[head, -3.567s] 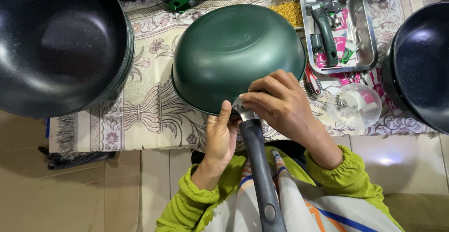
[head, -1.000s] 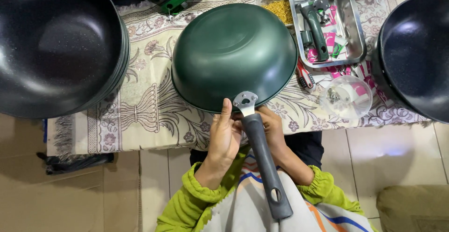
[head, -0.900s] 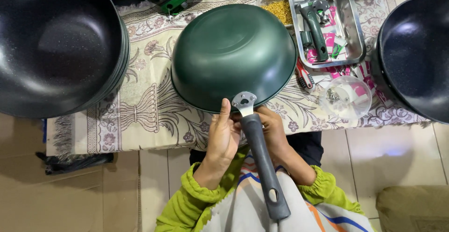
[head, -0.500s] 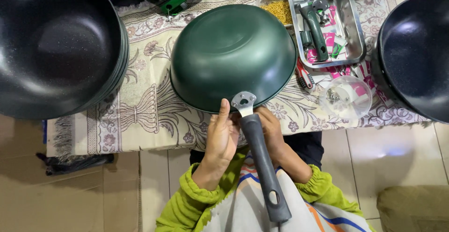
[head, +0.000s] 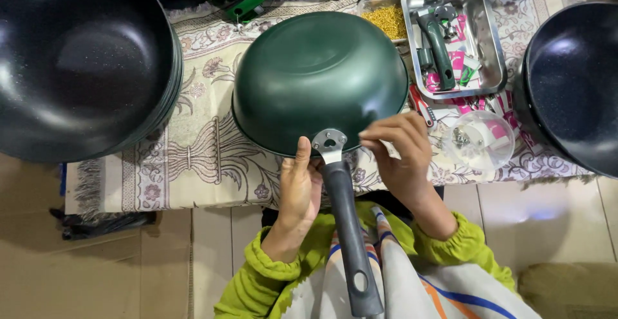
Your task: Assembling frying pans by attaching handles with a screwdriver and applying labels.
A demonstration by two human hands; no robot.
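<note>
Head view: green pan lies upside down on patterned cloth; left hand grips its black handle near the bracket; right hand hovers beside, fingertips pinched together; steel tray sits beyond.

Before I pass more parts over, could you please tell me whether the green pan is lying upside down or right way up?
Upside down: the green pan shows its smooth domed underside, rim towards the patterned cloth.

Upturned pan on cloth, between stacked pans left and tray right.
</note>
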